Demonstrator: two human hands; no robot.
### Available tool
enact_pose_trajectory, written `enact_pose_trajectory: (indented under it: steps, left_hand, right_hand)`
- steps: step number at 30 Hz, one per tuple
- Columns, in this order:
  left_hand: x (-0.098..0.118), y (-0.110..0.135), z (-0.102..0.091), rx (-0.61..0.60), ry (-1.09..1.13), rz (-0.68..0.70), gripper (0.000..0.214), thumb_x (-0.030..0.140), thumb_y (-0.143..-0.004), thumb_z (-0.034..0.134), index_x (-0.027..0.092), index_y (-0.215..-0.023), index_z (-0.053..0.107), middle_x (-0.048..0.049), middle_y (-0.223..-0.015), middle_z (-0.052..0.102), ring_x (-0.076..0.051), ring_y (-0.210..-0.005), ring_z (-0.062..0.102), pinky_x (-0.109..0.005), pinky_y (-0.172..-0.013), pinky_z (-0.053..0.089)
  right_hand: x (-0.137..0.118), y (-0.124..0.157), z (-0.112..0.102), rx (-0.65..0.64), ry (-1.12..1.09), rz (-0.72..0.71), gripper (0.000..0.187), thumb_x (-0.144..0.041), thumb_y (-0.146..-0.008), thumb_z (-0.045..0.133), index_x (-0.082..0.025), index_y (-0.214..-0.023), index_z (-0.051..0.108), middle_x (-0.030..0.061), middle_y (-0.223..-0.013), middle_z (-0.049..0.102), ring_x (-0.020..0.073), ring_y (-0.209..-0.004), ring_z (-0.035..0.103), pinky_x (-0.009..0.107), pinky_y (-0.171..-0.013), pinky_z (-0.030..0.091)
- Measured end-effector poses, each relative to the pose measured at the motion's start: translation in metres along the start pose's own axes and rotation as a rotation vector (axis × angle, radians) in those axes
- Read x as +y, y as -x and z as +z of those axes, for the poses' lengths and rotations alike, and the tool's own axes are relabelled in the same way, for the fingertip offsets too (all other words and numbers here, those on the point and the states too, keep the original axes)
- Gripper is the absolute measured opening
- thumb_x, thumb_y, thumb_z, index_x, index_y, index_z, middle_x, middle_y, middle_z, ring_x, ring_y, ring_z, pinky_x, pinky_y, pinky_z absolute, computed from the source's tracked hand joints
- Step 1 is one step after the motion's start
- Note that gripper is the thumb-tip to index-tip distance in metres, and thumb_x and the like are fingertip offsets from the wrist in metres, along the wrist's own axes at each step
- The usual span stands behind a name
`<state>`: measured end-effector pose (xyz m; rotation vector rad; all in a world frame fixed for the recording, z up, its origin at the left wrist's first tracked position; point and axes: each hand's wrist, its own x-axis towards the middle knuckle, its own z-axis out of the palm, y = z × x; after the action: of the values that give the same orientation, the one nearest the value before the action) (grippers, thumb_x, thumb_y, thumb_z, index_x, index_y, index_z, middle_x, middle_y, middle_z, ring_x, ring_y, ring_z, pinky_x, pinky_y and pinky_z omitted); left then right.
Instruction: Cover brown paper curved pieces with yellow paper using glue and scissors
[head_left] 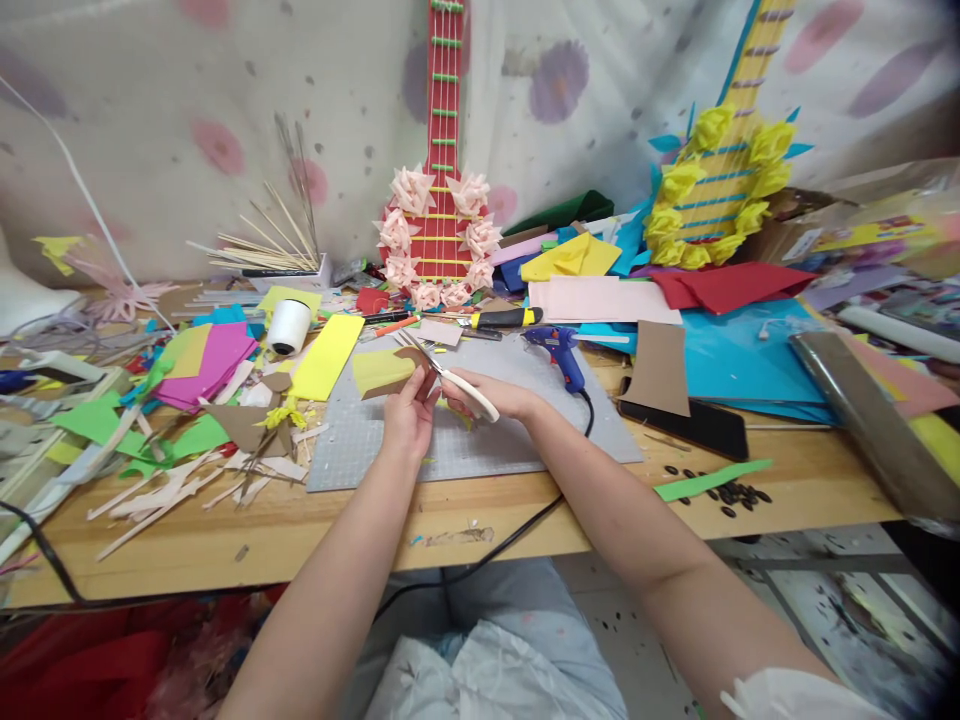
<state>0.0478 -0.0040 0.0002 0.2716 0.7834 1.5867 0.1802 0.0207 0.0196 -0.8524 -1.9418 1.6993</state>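
Over the grey cutting mat (360,450), my left hand (410,408) pinches a brown sheet (411,356) together with a yellow piece (379,371) that lies against it. My right hand (484,392) grips white-handled scissors (478,397), their blades pointing up and left at the brown sheet's edge. The fingertips of both hands are close together, so part of the sheet is hidden. A blue hot glue gun (559,356) rests on the mat to the right of my right hand.
Paper scraps (247,440) and a yellow sheet (328,357) lie left; a black phone (690,428) and black oval beads (731,492) lie right. A red paper guitar (439,220) and a yellow one (712,190) stand behind. A black cord (517,530) crosses the front edge.
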Motion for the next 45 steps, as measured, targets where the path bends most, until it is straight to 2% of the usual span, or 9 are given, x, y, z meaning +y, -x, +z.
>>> enact_pose_trajectory:
  steps: [14,22,30,36,41,45]
  left_hand:
    - [0.008,0.004,0.004,0.043,-0.093,-0.083,0.007,0.007,-0.07,0.06,0.013,-0.07,0.065,-0.0007,-0.064,0.067,-0.008,-0.063,0.064,-0.013,-0.049,0.044]
    - [0.008,0.003,0.003,0.036,-0.107,-0.092,0.01,0.005,-0.067,0.061,0.013,-0.072,0.065,-0.001,-0.067,0.067,-0.009,-0.063,0.065,-0.012,-0.048,0.045]
    - [0.006,0.003,0.002,0.024,-0.054,-0.124,0.009,0.003,-0.069,0.06,0.011,-0.071,0.065,-0.0027,-0.069,0.068,-0.009,-0.066,0.065,-0.012,-0.053,0.05]
    - [0.007,0.003,0.002,0.02,-0.094,-0.125,0.011,0.003,-0.067,0.061,0.012,-0.073,0.065,-0.0032,-0.07,0.068,-0.01,-0.066,0.065,-0.012,-0.052,0.05]
    - [0.011,0.002,0.0,-0.079,-0.249,-0.114,0.017,0.003,-0.063,0.064,0.012,-0.077,0.066,-0.0042,-0.073,0.069,-0.012,-0.063,0.066,-0.014,-0.049,0.049]
    - [0.014,0.001,-0.001,-0.128,-0.343,-0.113,0.019,0.003,-0.06,0.067,0.011,-0.078,0.067,-0.0064,-0.076,0.07,-0.014,-0.062,0.066,-0.016,-0.046,0.049]
  right_hand:
    - [0.006,0.008,-0.007,0.052,-0.097,0.039,0.04,-0.051,-0.069,0.06,-0.019,-0.072,0.036,-0.0103,-0.047,0.034,0.0035,-0.039,0.032,0.018,-0.036,0.026]
    - [0.003,0.013,-0.007,0.069,-0.122,0.114,0.046,-0.059,-0.066,0.06,-0.02,-0.073,0.036,-0.0111,-0.046,0.032,0.0028,-0.036,0.03,0.017,-0.033,0.024]
    - [0.007,0.012,-0.004,0.078,-0.179,0.087,0.048,-0.059,-0.065,0.061,-0.02,-0.072,0.034,-0.012,-0.045,0.029,0.0024,-0.034,0.027,0.016,-0.031,0.023]
    - [0.01,0.017,-0.011,0.05,-0.117,0.098,0.041,-0.055,-0.071,0.057,-0.02,-0.075,0.037,-0.0114,-0.046,0.031,0.0028,-0.035,0.027,0.017,-0.032,0.023]
    - [0.005,0.028,-0.018,-0.051,-0.048,0.017,0.042,-0.057,-0.073,0.053,-0.018,-0.078,0.039,-0.0081,-0.052,0.038,0.0048,-0.042,0.037,0.019,-0.04,0.031]
    - [0.001,0.032,-0.023,-0.09,-0.04,0.026,0.043,-0.06,-0.074,0.051,-0.019,-0.079,0.038,-0.0076,-0.053,0.038,0.0057,-0.045,0.037,0.021,-0.042,0.032]
